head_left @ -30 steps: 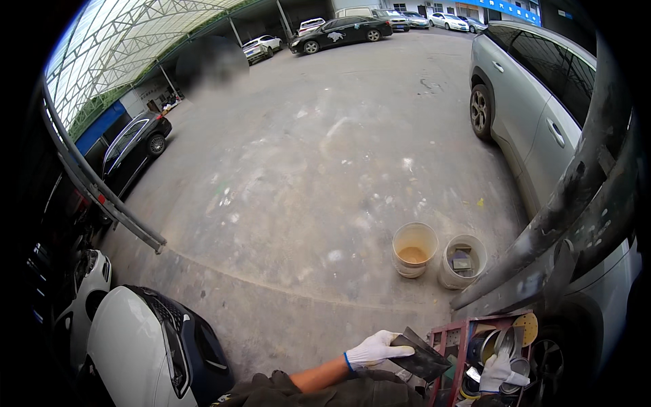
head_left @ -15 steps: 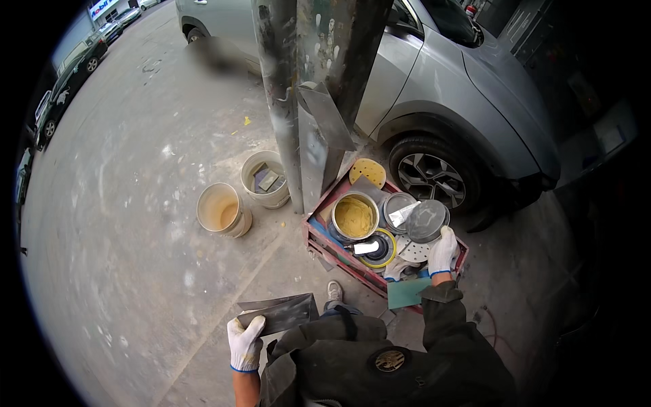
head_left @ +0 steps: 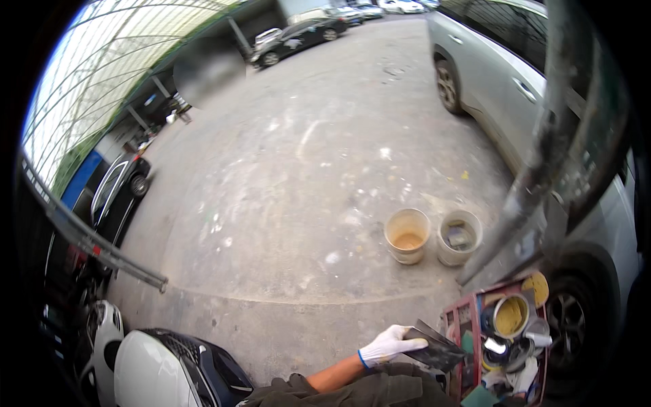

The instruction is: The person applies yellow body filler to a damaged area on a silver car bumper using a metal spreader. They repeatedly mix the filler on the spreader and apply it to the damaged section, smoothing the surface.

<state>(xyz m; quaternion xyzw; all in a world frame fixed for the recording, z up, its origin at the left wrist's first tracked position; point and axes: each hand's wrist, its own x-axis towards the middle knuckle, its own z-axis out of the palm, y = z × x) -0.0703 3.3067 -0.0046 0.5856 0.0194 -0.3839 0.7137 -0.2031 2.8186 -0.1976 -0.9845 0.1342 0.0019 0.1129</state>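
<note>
Nearest, toward 5 o'clock, the gloved left grip (head_left: 388, 344) is closed on thin dark plates (head_left: 441, 351), with the thumb upon their face. They are taken by one end, I think so that the rest of the flat surface remains free, and they are just beside the red cart (head_left: 476, 319) at 4 o'clock.

In this cart, a white glove, low down, is probably the right grip (head_left: 527, 372); it is blurred, so I cannot tell whether it grasps something. The tin of yellow paste (head_left: 510, 317) is open and upright there, perhaps for easy reach, with a yellow disc (head_left: 538, 288) at the far corner.

Between 3 and 4 o'clock, two buckets (head_left: 405, 256) stand near each other beside the post (head_left: 525, 203), maybe to leave the way free. The grey concrete floor (head_left: 319, 203) has many white stains.

Farther, a silver car (head_left: 488, 74) stands at 2 o'clock, a black car (head_left: 302, 41) near 12, and at 10 the pale roof (head_left: 135, 68) rests over steel trusses.
</note>
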